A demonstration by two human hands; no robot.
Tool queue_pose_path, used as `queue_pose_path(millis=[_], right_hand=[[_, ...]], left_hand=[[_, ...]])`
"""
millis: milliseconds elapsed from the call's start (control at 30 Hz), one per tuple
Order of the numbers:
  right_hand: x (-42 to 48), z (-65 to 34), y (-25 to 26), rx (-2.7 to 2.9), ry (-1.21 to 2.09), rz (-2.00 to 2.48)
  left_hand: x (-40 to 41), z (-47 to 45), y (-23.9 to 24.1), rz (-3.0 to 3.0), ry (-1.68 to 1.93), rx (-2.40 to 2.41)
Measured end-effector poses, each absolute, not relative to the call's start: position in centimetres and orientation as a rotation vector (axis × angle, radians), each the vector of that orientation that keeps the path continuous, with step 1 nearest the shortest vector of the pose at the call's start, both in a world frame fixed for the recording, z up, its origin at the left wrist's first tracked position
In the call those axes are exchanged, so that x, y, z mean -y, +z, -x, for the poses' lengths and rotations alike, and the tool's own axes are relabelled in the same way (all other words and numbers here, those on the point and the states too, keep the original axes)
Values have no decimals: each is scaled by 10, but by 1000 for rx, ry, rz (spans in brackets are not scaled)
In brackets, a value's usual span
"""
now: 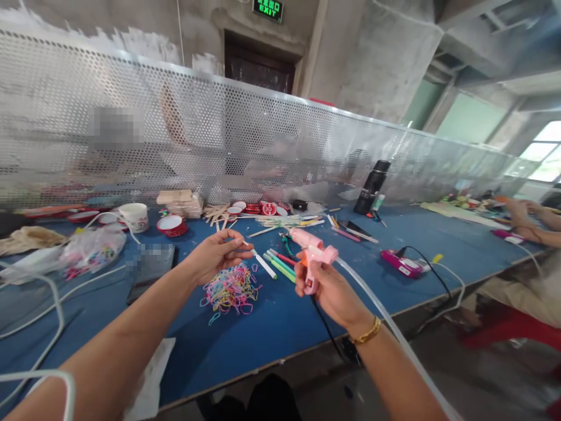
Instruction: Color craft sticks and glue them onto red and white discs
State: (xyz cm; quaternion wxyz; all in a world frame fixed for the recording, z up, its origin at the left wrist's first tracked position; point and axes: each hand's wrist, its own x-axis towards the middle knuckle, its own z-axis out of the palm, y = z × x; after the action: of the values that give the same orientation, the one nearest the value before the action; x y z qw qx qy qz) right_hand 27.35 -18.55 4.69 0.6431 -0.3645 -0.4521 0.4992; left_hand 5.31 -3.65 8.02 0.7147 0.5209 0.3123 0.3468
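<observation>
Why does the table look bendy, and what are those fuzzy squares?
Head view: the wide lens bows the blue table and metal screen; two square patches are pixelated; the window glares white; the right hand with its pink glue gun and the left hand with its white stick look sharp.

A pink plastic hot-glue gun (312,257) is held upright by its grip in the right hand (326,289), above the blue table (272,327), with its nozzle aimed up and to the left. A long, clear glue rod (385,318) sticks out of its rear and slopes down to the right, and a black cord (324,327) hangs below the handle. A thin white stick (263,263) is pinched at its upper end by the left hand (214,254) and slants down to the right, its free end close to the gun.
</observation>
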Motion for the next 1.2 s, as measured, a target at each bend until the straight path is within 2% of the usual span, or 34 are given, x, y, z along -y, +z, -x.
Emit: queue_pose_path(millis=[200, 733, 1200], right_hand=[[186, -238, 42, 981, 1313, 657], [199, -223, 41, 1169, 1172, 677], [206, -220, 38, 1086, 1200, 694]], left_hand=[[37, -53, 80, -1122, 793, -611], [32, -53, 75, -1150, 808, -568], [34, -50, 76, -1257, 728, -505]])
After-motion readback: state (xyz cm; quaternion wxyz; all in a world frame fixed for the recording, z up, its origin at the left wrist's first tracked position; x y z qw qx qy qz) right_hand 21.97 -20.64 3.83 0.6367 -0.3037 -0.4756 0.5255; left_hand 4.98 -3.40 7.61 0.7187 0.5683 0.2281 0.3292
